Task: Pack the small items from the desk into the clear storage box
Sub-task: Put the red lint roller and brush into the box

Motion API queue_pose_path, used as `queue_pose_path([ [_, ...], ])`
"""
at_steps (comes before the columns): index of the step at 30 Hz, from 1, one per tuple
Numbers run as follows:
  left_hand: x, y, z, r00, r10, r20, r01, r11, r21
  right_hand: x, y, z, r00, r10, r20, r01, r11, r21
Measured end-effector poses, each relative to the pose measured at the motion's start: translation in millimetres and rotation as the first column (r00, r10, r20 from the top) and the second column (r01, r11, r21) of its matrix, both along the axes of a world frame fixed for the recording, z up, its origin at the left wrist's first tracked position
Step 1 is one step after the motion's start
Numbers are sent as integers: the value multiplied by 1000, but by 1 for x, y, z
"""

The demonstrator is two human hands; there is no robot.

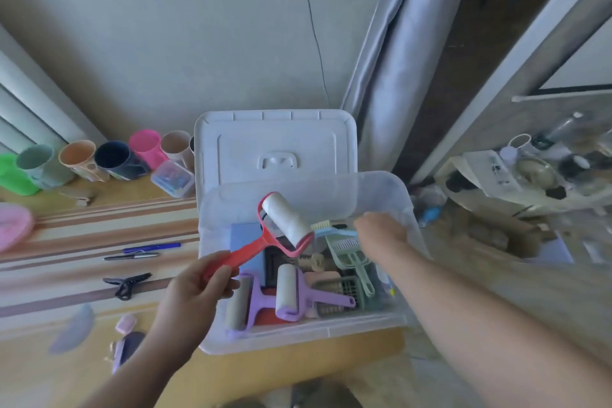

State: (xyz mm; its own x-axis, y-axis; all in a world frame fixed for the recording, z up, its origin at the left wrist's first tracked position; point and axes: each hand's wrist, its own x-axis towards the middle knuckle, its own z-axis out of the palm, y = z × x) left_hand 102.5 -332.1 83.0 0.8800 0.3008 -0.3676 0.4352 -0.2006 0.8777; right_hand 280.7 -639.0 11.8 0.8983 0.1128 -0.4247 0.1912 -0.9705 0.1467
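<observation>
My left hand [195, 288] grips the red handle of a lint roller [284, 225], holding its white roll above the clear storage box [374, 195]. My right hand [381, 232] reaches into the box at its right side, fingers curled around the blue handle of a small brush [331, 231]. Inside the box lie two purple lint rollers [294, 298], a pale green scoop [351, 252] and a blue pad [245, 238]. Two pens [145, 251], a black clip [127, 283] and small purple items [124, 334] lie on the desk to the left.
The box's white lid [275, 146] leans behind it against the wall. A row of coloured cups [109, 159] and a small clear case [174, 178] stand at the desk's back left. A cluttered shelf [516, 182] is at the right, beyond a grey curtain [394, 60].
</observation>
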Motion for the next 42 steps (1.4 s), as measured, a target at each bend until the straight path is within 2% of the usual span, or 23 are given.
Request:
queue_pose_path([
  [4, -1, -18, -11, 995, -58, -82, 60, 998, 27, 4, 6, -17, 994, -63, 92, 44, 978, 203],
  [6, 1, -25, -14, 995, -39, -91, 40, 999, 12, -1, 12, -16, 984, -155, 90, 104, 900, 423],
  [7, 3, -28, -15, 995, -28, -94, 28, 1000, 3, -4, 18, -11, 965, -261, 12, 204, 784, 586],
  [8, 6, -30, -15, 995, -24, -95, 24, 1000, -6, -9, 26, -3, 915, -373, -152, 357, 576, 735],
  [9, 10, -31, -17, 995, -31, -98, 30, 999, -10, -14, 34, 8, 820, -419, -391, 535, 316, 783],
  [10, 13, -31, -19, 993, -51, -105, 51, 999, -4, -19, 39, 15, 712, -384, -588, 667, 109, 737],
  [11, 17, -30, -21, 989, -89, -117, 92, 996, 18, -24, 40, 20, 668, -303, -680, 721, 39, 691],
  [13, 25, -28, -27, 963, -215, -163, 234, 966, 111, -35, 37, 21, 718, -163, -677, 695, 112, 711],
  [15, 32, -27, -30, 908, -350, -230, 395, 898, 194, -42, 30, 20, 768, -141, -625, 639, 236, 732],
  [17, 42, -31, -33, 842, -457, -286, 522, 823, 225, -46, 22, 15, 793, -160, -588, 588, 457, 668],
  [19, 51, -38, -41, 777, -537, -329, 624, 729, 282, -52, 16, 10, 791, -129, -598, 507, 685, 523],
  [20, 55, -41, -48, 756, -559, -340, 652, 690, 314, -54, 15, 9, 792, -135, -595, 474, 750, 461],
  [23, 60, -50, -69, 727, -574, -376, 686, 621, 380, -58, 14, 4, 841, -155, -518, 385, 845, 371],
  [30, 59, -49, -83, 697, -636, -331, 704, 520, 483, -58, 13, -12, 890, -121, -440, 248, 938, 243],
  [32, 56, -44, -73, 727, -639, -252, 668, 571, 477, -57, 16, -14, 925, -102, -367, 186, 962, 201],
  [35, 46, -21, -49, 844, -537, 17, 454, 730, 510, -56, 28, -10, 981, -58, -186, 105, 963, 250],
  [38, 29, 28, -42, 917, -348, 194, 180, 796, 579, -54, 57, -3, 1000, 14, -15, -5, 873, 487],
  [40, 16, 69, -51, 963, -197, 182, 54, 807, 588, -53, 91, 3, 992, 63, 112, -119, 776, 620],
  [42, 0, 107, -66, 993, -85, 84, 19, 803, 596, -55, 132, 11, 950, 103, 293, -283, 673, 683],
])
